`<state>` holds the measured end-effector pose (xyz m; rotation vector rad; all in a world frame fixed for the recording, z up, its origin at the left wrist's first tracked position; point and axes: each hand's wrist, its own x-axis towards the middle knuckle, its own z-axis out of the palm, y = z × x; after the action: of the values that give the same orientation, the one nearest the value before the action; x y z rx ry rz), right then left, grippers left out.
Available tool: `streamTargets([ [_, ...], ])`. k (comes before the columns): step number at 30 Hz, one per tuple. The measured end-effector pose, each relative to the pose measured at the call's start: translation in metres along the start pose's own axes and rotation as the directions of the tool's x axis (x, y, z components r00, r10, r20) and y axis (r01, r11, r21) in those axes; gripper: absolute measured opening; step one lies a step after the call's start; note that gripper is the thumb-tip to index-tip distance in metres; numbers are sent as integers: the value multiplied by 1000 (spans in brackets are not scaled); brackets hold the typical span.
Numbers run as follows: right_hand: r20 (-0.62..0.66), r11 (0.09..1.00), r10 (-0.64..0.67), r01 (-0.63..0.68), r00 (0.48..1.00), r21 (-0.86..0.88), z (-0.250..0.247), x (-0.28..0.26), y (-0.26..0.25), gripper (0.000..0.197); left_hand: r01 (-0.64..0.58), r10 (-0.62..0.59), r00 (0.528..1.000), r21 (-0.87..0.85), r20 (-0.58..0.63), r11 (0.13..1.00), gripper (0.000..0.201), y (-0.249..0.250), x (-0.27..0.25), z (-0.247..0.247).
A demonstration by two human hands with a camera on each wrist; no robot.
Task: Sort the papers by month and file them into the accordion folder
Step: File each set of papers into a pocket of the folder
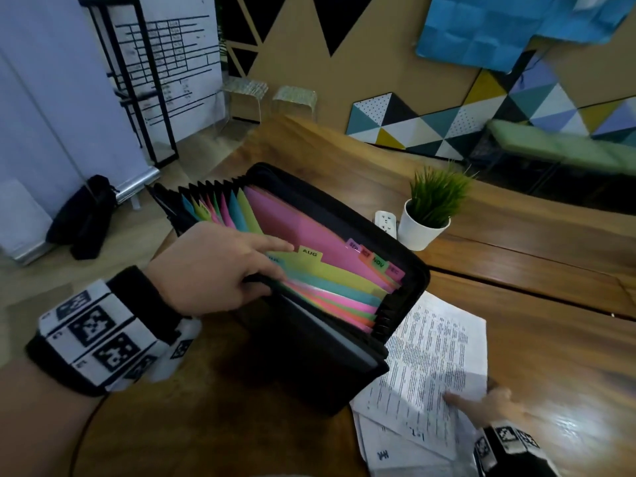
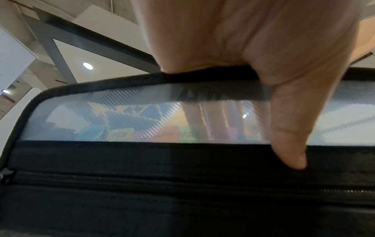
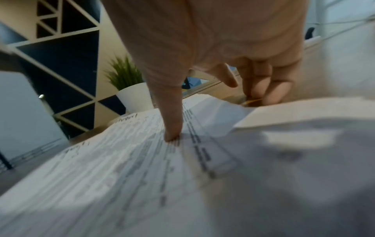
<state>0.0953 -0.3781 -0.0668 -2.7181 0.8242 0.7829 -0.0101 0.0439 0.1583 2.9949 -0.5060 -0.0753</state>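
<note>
The black accordion folder (image 1: 327,366) stands open on the wooden table, its coloured dividers fanned; tabs AUG (image 1: 309,253) and NOV (image 1: 378,262) are readable. My left hand (image 1: 275,270) grips the folder's front wall: the thumb (image 2: 290,144) lies outside on the mesh pocket, and the fingers reach inside and hold the front dividers forward, just before AUG. Printed papers (image 1: 430,356) lie in a loose pile right of the folder. My right hand (image 1: 481,402) pinches the top sheet at its near right corner, thumb (image 3: 172,125) pressing on the print, fingers hidden under the lifted edge.
A small green plant in a white pot (image 1: 426,215) and a white power strip (image 1: 387,222) stand just behind the folder's right end. The table (image 1: 533,270) runs on to the right. Stools and a dark bag are on the floor at the left.
</note>
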Motion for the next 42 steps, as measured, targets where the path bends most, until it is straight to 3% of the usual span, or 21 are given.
streamTargets([
  [3, 29, 989, -1, -4, 1000, 147, -6, -15, -11, 107, -16, 15, 999, -27, -34, 1000, 30, -2, -1, 4],
  [6, 6, 963, -48, 44, 999, 266, -9, -21, -11, 87, -15, 13, 997, -30, -71, 999, 18, 1, -3, 1],
  [10, -117, 955, -134, 160, 984, 250, -19, -20, 2, 38, 17, -16, 998, 16, -68, 1000, 42, 1, -3, 0],
  [12, -145, 943, -181, 214, 973, 255, -25, -18, 11, 27, 41, -39, 998, 26, -42, 999, 52, 0, -2, -1],
  [18, -27, 927, -343, 343, 939, 153, -32, -35, 19, 28, 74, -75, 997, 32, 33, 997, 26, -8, 3, -4],
  [20, 39, 918, -394, 391, 918, 58, -15, -37, 13, 30, 94, -110, 988, 142, 108, 985, 18, -6, 10, -7],
  [23, 64, 912, -397, 402, 915, -79, 8, -37, 0, 39, 79, -137, 957, 223, 257, 972, 13, -7, 20, -10],
  [26, 47, 904, -396, 399, 917, -153, 13, -35, -7, 45, 124, -185, 931, 204, 315, 971, 12, -7, 26, -10],
  [32, -3, 896, -402, 393, 916, -207, 6, -38, -10, 42, 136, -173, 934, 136, 313, 981, 20, -19, 23, -5],
  [37, 23, 926, -341, 340, 940, -161, -1, -37, -10, 48, 95, -120, 932, 88, 341, 992, 52, -14, 24, -7],
  [42, 26, 942, -314, 315, 949, -115, -6, -37, -9, 46, 95, -123, 943, 105, 310, 990, 48, -12, 27, -9],
])
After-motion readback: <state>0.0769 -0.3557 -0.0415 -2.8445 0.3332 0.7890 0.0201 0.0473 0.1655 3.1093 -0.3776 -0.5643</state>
